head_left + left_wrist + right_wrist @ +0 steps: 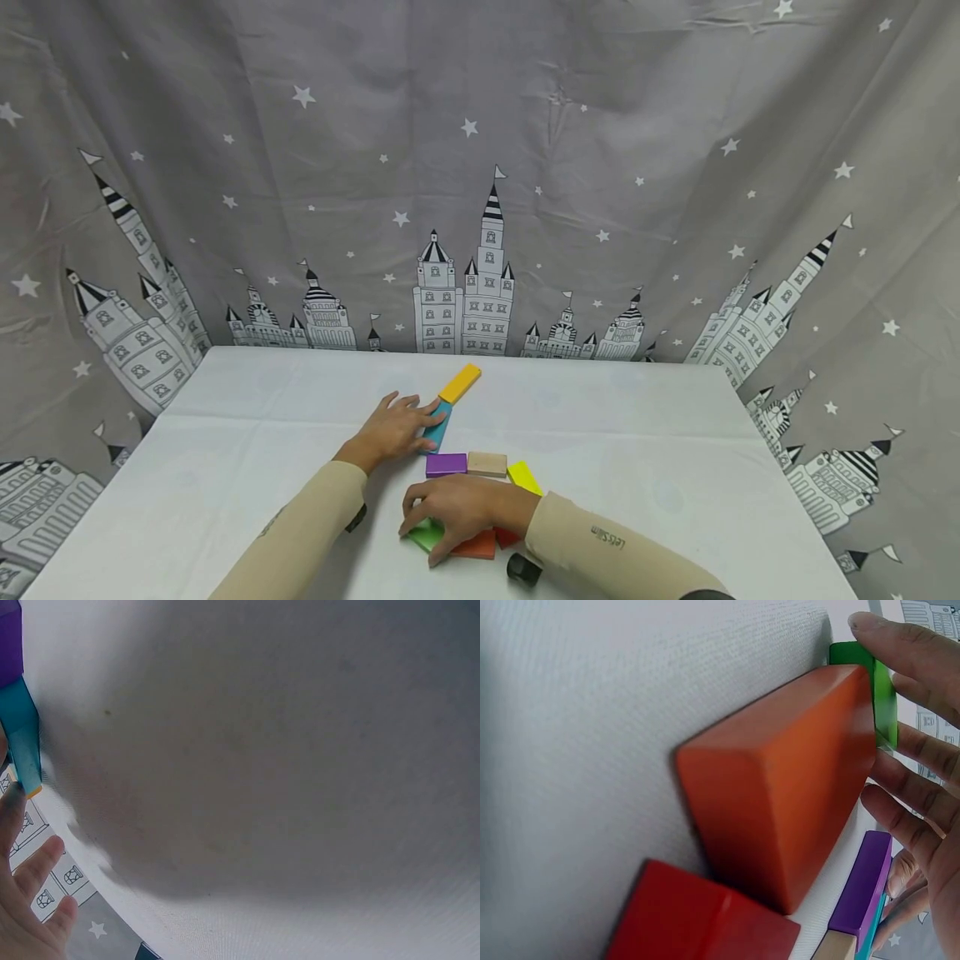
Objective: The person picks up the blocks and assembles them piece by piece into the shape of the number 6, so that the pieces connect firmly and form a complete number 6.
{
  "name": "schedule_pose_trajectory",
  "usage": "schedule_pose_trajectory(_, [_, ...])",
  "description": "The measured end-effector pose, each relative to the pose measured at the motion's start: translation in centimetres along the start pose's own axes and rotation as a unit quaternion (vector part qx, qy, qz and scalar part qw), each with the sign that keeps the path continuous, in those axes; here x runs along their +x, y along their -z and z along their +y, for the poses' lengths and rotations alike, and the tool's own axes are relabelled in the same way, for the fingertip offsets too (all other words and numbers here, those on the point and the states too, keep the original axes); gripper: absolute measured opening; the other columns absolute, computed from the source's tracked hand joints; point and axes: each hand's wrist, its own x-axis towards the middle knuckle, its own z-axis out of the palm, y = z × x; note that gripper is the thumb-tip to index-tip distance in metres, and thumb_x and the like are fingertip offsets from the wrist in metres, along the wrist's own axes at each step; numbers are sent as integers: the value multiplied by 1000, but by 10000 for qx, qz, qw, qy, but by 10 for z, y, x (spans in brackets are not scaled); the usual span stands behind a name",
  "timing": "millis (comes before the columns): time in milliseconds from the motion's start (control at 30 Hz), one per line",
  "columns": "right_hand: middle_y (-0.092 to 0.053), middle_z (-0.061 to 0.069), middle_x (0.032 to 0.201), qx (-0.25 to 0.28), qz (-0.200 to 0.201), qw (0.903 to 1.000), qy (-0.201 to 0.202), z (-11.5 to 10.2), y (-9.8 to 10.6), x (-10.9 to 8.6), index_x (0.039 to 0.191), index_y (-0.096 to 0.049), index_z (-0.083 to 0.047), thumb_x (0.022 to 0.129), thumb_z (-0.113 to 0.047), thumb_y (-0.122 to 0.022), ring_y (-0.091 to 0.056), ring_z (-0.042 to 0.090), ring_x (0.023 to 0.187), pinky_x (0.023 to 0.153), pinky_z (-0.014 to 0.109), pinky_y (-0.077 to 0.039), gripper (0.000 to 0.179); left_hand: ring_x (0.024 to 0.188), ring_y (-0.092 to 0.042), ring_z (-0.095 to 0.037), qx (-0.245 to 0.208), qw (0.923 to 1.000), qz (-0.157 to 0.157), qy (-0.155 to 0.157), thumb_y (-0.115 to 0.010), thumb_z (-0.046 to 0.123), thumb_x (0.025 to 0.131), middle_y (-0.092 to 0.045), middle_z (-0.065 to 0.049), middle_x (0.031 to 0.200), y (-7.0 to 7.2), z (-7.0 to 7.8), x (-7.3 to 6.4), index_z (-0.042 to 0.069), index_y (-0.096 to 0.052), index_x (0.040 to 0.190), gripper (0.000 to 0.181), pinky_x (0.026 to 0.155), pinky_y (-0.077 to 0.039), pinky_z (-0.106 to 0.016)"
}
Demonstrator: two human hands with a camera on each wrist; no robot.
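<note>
At the table's middle, my left hand (392,432) pinches a blue block (437,429) between thumb and index finger, its other fingers spread. An amber-yellow block (460,383) lies end to end with the blue one, farther back. Nearer the front, my right hand (472,504) holds a green block (886,705), thumb on one side and fingers on the other. Beside the green one lies an orange block (810,780), followed by a red block (697,915). Part of the green and red blocks is hidden by the right hand in the head view.
Behind the right hand lie a purple block (446,465), a plain wood block (487,464) and a tilted yellow block (524,477). A white cloth covers the table (660,450). A grey curtain (637,100) printed with castles and stars hangs behind it.
</note>
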Motion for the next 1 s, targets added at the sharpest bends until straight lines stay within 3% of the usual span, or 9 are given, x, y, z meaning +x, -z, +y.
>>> schedule_pose_trajectory(267, [-53, -12, 124, -3, 76, 10000, -31, 0, -2, -1, 125, -65, -31, 82, -50, -73, -47, -7, 99, 85, 4, -36, 48, 136, -37, -37, 4, 10000, -19, -9, -65, 45, 86, -40, -2, 151, 1, 0, -1, 23, -52, 139, 60, 113, -17, -62])
schedule_pose_trajectory(467, [-51, -9, 129, 17, 205, 9996, -172, 1, -2, -9, 127, -63, -31, 84, -52, -69, -50, -2, 106, 90, 9, -40, 48, 135, -38, -39, -1, 10000, -18, -47, -66, 44, 86, -40, -3, 151, 2, 0, -2, 22, -52, 139, 59, 112, -18, -63])
schedule_pose_trajectory(700, [-55, -9, 124, 47, 705, 9960, -543, 3, -1, -30, 125, -65, -30, 84, -51, -70, -53, 1, 105, 86, 10, -41, 46, 134, -39, -38, 29, 9999, 65, -106, -66, 44, 85, -41, -3, 150, 1, -1, -2, 21, -52, 139, 60, 112, -18, -63])
schedule_pose_trajectory(1000, [-59, -9, 114, 113, 1315, 9877, -839, 0, -13, -54, 121, -68, -25, 88, -50, -65, -54, 5, 103, 90, 14, -43, 42, 134, -39, -37, 24, 10000, 35, -61, -67, 44, 85, -41, -1, 151, 2, 0, 0, 23, -53, 139, 60, 112, -19, -61])
